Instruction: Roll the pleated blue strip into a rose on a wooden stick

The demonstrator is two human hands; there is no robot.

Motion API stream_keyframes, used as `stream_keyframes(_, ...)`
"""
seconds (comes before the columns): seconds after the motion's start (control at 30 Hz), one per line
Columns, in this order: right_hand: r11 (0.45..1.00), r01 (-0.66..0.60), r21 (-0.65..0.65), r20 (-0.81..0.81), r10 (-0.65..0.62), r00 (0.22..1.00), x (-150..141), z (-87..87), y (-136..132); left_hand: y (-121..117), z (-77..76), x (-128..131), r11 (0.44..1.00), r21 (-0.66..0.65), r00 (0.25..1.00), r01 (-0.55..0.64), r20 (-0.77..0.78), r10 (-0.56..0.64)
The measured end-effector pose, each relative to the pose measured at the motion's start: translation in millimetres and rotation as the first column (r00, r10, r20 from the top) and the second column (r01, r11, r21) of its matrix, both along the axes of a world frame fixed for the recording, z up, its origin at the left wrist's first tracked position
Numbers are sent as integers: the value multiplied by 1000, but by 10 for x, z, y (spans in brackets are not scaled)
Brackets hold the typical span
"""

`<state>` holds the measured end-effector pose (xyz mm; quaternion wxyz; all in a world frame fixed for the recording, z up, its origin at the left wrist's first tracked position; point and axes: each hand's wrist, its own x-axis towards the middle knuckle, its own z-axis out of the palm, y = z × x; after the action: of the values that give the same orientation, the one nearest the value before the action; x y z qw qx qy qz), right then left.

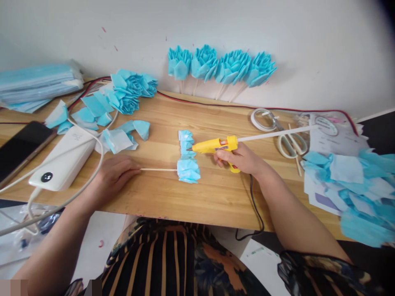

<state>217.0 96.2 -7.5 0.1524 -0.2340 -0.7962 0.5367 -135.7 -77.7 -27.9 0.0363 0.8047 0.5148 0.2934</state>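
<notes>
My left hand [115, 174] is closed on the end of a thin wooden stick [159, 169] that lies level above the table. At the stick's other end is a bunched blue fabric piece [189, 170]. From it a pleated blue strip [186, 142] runs away from me along the wood. A yellow glue gun [212, 145] is gripped in my right hand [236, 158], with its nozzle pointing left at the strip. Whether the nozzle touches the fabric, I cannot tell. A long white glue stick [274, 133] juts from the gun's back.
Several blue fabric flowers [205, 63] on sticks lean against the wall; others [128, 90] lie at left near loose petals [119, 137]. A white power bank [64, 158] with cable and a phone [24, 148] lie left. Scissors [291, 144], tape [263, 119] and blue scraps [361, 185] are right.
</notes>
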Motion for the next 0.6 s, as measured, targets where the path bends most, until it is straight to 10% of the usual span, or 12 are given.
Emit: stream_keyframes(0.6,1000,14,-27,24,-14,1000,8,-18,-1,-7,5,-9,999,-37,1000,-4,-4,4)
